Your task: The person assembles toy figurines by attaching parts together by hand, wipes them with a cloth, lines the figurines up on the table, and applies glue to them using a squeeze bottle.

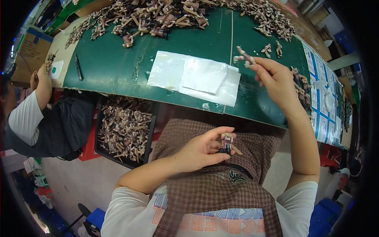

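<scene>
1. The left hand (199,151) holds a small plastic-looking figurine (227,143), pinkish above and dark below, between thumb and fingers over the brown checked cloth apron (189,189)
2. The right hand (278,81) pinches a slim pale-and-pinkish piece (246,59) above the flat green tabletop (118,65)
3. The step looks like selecting a part for assembly
4. Next probably calls for bringing both hands together, figurine held steady

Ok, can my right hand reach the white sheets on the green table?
Likely yes: the white sheets lie nearby, with no figurines on top, though your right hand holds a figurine piece.
</scene>
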Tool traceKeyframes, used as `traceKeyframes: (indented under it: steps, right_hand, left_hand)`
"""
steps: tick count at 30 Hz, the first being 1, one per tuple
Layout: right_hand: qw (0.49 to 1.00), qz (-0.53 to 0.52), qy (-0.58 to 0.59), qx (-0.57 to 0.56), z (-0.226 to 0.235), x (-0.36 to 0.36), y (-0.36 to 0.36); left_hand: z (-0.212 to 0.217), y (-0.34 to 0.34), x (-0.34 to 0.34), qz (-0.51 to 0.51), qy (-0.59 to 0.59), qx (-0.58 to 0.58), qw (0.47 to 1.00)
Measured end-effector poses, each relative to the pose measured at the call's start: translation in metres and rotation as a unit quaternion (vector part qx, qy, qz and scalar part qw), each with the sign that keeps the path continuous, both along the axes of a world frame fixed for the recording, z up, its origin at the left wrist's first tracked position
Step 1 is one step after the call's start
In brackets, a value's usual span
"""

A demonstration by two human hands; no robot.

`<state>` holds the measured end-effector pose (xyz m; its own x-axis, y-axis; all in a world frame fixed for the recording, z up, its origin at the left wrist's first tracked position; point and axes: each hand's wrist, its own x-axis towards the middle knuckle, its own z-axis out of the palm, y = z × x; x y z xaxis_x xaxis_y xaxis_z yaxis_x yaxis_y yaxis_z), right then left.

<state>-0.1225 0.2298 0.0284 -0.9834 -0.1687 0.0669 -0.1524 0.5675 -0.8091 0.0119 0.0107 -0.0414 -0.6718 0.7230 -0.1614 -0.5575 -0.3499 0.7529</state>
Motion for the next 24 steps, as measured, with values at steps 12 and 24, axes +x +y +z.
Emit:
traceKeyframes:
  steps: [12,24]
  right_hand:
    - [0.943,0.120,0.212,0.226,-0.017,-0.004,-0.048]
    - [0.917,0.140,0.268,0.262,-0.020,-0.005,-0.051]
  left_hand:
    - [0.001,-0.012,0.002,0.074,-0.008,-0.009,0.997]
    - [0.009,-0.028,0.000,0.078,-0.002,-0.056,0.995]
